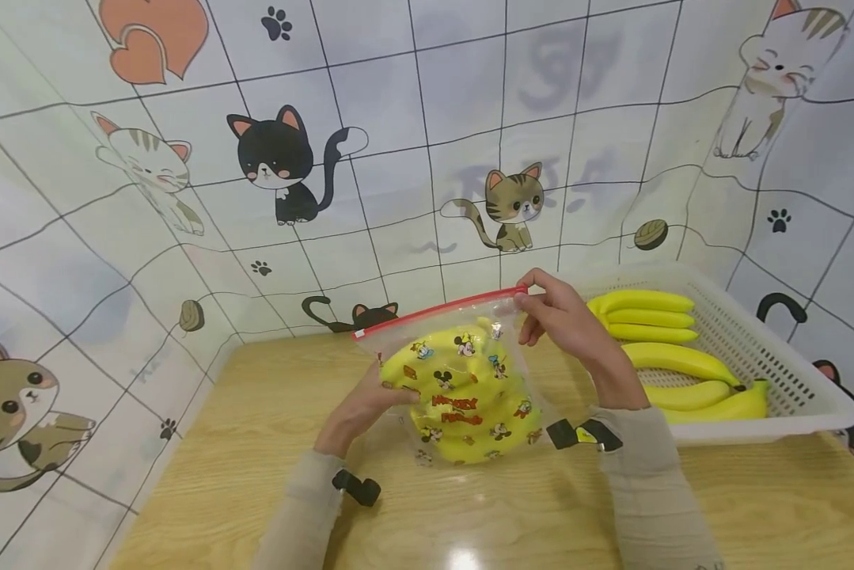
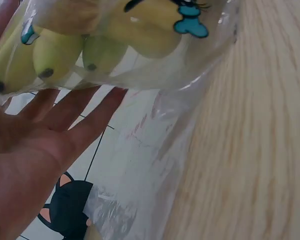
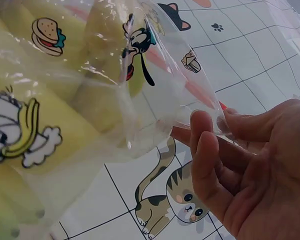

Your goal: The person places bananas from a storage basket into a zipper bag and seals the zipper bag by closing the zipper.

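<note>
A clear zip bag [image 1: 446, 404] with cartoon prints and a red zip strip [image 1: 441, 309] is held up above the table. Inside it are yellow bananas [image 2: 57, 57], whose dark tips show in the left wrist view. My left hand [image 1: 370, 400] holds the bag's left side, thumb across the front and fingers behind and under it. At the top right corner, my right hand [image 1: 558, 317] pinches the end of the red strip between thumb and index finger. A white slider [image 1: 359, 333] sits at the strip's left end, where the strip looks pressed together.
To the right, a white plastic basket [image 1: 800, 427] holds several more bananas [image 1: 683, 360]. The wooden table [image 1: 256, 427] meets a cloth wall [image 1: 398, 198] printed with cats and grid lines. Black straps are on both wrists.
</note>
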Available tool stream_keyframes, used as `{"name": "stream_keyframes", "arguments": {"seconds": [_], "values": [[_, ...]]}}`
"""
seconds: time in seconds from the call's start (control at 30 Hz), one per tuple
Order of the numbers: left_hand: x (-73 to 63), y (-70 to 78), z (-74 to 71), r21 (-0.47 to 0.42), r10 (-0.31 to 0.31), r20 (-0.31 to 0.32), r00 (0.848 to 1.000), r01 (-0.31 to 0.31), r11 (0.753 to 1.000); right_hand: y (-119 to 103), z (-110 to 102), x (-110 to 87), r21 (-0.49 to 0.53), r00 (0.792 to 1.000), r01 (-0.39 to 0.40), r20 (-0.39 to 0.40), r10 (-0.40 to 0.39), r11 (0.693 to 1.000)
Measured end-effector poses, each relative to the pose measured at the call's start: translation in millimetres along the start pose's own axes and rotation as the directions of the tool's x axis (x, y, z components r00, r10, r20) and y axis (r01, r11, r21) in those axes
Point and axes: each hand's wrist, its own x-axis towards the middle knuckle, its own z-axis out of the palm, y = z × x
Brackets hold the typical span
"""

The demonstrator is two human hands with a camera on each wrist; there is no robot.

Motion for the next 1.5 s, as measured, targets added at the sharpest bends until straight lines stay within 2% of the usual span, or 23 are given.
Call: {"name": "stream_keyframes", "arguments": {"seconds": [0.23,0.33,0.4,0.47,0.6,0.67,0.73,0.9,1.07,1.17,1.23,1.37,1.43,1.5], "values": [[-1.1,2.8,-3.4,0.02,0.032,-0.074,0.997,-0.031,0.999,-5,1,-1.2,-0.137,0.998,-0.014,0.065,0.023,0.99],[-4.5,7.6,-8.6,0.014,0.045,-0.11,0.993,-0.044,0.999,-3,4,-0.2,-0.155,0.994,-0.043,0.095,0.058,0.987],[-7.7,12.3,-12.5,0.02,0.062,-0.138,0.989,-0.059,0.998,-1,8,0.6,-0.15,0.985,-0.074,0.144,0.096,0.986],[-11.1,16.8,-17.7,0.016,0.071,-0.176,0.982,-0.069,0.997,2,12,1.3,-0.146,0.963,-0.104,0.232,0.137,0.984],[-17.9,27.0,-29.1,0.031,0.088,-0.258,0.962,-0.083,0.996,12,24,4.3,-0.142,0.876,-0.178,0.429,0.223,0.974],[-21.9,32.0,-35.1,0.039,0.07,-0.309,0.948,-0.061,0.997,16,34,7.5,-0.137,0.85,-0.204,0.467,0.244,0.969],[-27.1,37.5,-40.3,0.056,0.039,-0.346,0.937,-0.02,0.998,19,47,10.9,-0.114,0.855,-0.219,0.456,0.247,0.969],[-43.1,50.8,-56.9,0.092,-0.056,-0.405,0.913,0.102,0.991,23,92,16.5,-0.019,0.908,-0.233,0.354,0.225,0.972],[-64.5,62.0,-75.8,0.12,-0.131,-0.453,0.882,0.206,0.971,27,138,20.6,0.077,0.938,-0.263,0.253,0.237,0.962],[-72.8,67.9,-84.5,0.116,-0.165,-0.464,0.87,0.245,0.963,27,161,23.8,0.093,0.947,-0.281,0.19,0.26,0.955],[-76.5,71.5,-89.0,0.097,-0.192,-0.471,0.861,0.267,0.959,26,173,25.2,0.105,0.943,-0.302,0.176,0.281,0.947],[-85.2,75.6,-99.2,0.054,-0.236,-0.523,0.819,0.308,0.95,24,196,25.4,0.196,0.941,-0.296,0.231,0.249,0.935],[-90.7,79.9,-100.9,0.105,-0.235,-0.575,0.783,0.356,0.929,25,208,26.0,0.245,0.941,-0.286,0.252,0.224,0.926],[-96.1,80.6,-103.7,0.156,-0.221,-0.638,0.737,0.405,0.901,26,219,27.0,0.306,0.942,-0.285,0.265,0.207,0.908]]}}
